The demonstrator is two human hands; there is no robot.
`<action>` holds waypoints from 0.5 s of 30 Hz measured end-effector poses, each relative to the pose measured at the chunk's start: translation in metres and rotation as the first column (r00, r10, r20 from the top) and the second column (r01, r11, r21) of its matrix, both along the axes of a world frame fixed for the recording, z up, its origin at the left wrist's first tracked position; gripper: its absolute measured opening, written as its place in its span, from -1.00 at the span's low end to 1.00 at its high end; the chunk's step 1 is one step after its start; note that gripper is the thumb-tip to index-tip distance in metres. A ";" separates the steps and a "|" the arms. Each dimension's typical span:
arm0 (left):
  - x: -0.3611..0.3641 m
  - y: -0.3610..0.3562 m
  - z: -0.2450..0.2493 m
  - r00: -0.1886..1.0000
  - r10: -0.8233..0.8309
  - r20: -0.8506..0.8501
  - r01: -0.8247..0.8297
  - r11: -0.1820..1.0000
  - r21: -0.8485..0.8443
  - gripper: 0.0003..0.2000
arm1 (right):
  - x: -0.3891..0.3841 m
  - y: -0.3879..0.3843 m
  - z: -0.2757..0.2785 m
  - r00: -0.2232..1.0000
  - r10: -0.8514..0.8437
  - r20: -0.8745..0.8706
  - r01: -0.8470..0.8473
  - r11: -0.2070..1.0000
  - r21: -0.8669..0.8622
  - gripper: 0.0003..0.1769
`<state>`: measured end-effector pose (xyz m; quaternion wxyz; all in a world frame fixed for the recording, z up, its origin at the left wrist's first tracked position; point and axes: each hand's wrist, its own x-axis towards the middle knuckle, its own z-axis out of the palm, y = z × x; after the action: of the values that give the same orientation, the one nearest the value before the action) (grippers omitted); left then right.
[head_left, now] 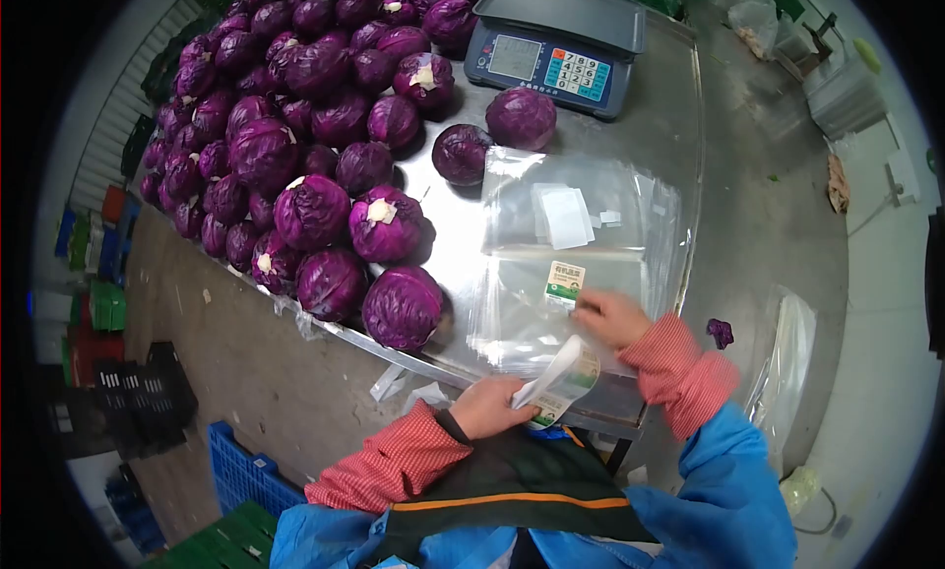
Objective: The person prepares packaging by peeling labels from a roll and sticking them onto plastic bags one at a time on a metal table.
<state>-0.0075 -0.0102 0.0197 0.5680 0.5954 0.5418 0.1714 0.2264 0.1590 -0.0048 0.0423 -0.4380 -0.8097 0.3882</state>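
My left hand (486, 408) is closed around a curled strip of labels (563, 380), its white backing bent up and green-and-cream prints showing on the lower side. Over a stack of clear plastic bags (507, 303), my right hand (612, 319) pinches the lower right edge of a single label (565, 281) that overlaps the top bag. The fingers of this hand are slightly blurred. Further up on the bags lie white slips of paper (564, 220). Two red cabbages, a rounder one (522, 118) and a darker one (462, 155), sit just beyond the bags' far edge.
A big pile of red cabbages (264, 154) covers the left of the metal table (679, 106). At the back stands a digital scale (551, 52). Blue (251, 471) and black crates (148, 397) are on the floor at left; plastic sheeting (786, 357) lies at right.
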 end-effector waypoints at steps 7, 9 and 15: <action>-0.008 0.010 -0.009 0.979 0.153 0.136 -0.116 0.962 -0.248 -0.63 | -0.038 0.070 0.127 0.986 -0.082 0.149 -0.060 0.654 0.754 -0.45; -0.014 0.013 -0.009 0.961 0.192 0.201 -0.126 0.945 -0.301 -0.61 | -0.036 0.037 0.116 0.999 0.036 -0.022 -0.022 0.894 0.448 -0.38; -0.012 0.014 -0.002 0.986 0.168 0.014 -0.168 0.976 0.140 -0.58 | -0.021 -0.028 0.061 0.932 -0.085 -0.354 -0.022 0.957 -0.288 -0.52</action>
<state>-0.0191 0.0043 0.0180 0.5084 0.5861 0.5761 0.2571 0.2051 0.1311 0.0562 0.1331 -0.3735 -0.7157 0.5749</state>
